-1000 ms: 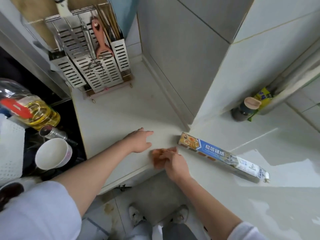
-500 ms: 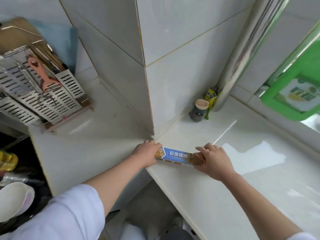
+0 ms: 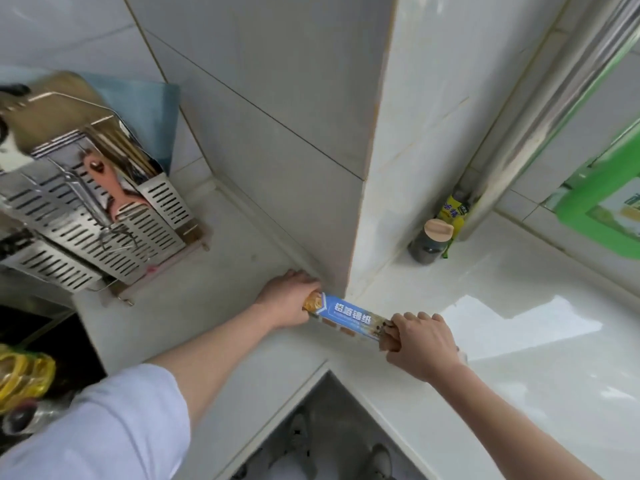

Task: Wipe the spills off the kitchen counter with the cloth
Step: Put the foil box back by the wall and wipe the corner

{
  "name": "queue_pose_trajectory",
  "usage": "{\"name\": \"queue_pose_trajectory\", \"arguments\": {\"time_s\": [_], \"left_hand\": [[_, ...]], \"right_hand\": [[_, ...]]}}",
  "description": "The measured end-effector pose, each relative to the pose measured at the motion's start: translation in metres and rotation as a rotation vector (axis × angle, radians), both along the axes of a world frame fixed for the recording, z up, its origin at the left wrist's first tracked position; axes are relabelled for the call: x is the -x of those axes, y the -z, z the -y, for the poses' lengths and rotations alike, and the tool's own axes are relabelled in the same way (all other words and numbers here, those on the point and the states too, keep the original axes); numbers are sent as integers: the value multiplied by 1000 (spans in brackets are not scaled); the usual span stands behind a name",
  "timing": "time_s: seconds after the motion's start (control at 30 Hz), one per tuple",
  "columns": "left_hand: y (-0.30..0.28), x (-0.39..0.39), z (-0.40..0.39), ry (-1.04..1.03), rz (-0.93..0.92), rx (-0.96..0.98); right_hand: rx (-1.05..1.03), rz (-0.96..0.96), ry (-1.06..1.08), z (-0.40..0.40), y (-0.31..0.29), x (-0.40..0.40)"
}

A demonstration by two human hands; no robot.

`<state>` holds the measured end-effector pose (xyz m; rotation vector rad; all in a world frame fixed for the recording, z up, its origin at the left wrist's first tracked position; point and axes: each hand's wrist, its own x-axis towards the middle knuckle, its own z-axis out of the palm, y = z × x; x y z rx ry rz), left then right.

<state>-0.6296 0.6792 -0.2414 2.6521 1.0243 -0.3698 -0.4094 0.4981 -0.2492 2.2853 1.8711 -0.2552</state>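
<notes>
**Foil box lifted clear of the corner before wiping**

The person holds a long foil box (image 3: 348, 317) at both ends over the worktop (image 3: 221, 289), just in front of the tiled pillar's corner. The left hand (image 3: 289, 301) has its fingers curled round the box's 9 o'clock end; the right hand (image 3: 420, 341) grips the 3 o'clock end, and a brownish cloth (image 3: 385, 344) appears bunched under those fingers against the box. The step in hand looks like clearing the surface, not wiping itself. Next, the box likely needs setting down well apart, perhaps toward the jar (image 3: 429, 242) at 1 o'clock, so the cloth hand is free to wipe.
</notes>
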Motion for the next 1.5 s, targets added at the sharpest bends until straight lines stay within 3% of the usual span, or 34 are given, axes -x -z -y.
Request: {"name": "queue_pose_trajectory", "arguments": {"time_s": [0.13, 0.27, 0.47, 0.6, 0.77, 0.9, 0.97, 1.1, 1.17, 1.3, 1.4, 1.5], "left_hand": [[-13, 40, -66, 44, -60, -134], [-5, 66, -90, 181, -109, -146], [13, 72, -111, 214, 22, -113], [21, 70, -144, 203, 21, -118], [32, 60, -165, 160, -121, -181], [40, 52, -149, -33, -212, -314], [40, 46, -127, -80, -172, -341], [40, 29, -82, -5, -26, -304], [43, 24, -63, 61, -15, -276], [54, 23, -35, 150, 7, -237], [62, 23, -30, 177, 3, -273], [65, 23, -29, 199, -18, -271]], "right_hand": [[-86, -51, 17, -59, -6, 78], [-214, -17, 28, -122, -7, 140], [-363, -62, 155, -167, 13, 173], [-432, -238, 166, -147, 19, 168], [-269, -547, 356, -101, 17, 143], [-269, -790, 468, -71, 15, 110], [-285, -743, 589, -55, 9, 84], [-505, -183, 758, -10, -2, 20], [-496, -71, 848, 16, 10, -9], [-74, -112, 859, 71, 71, -21], [-171, -351, 828, 64, 100, 30], [-216, -460, 545, 15, 107, 95]]}}
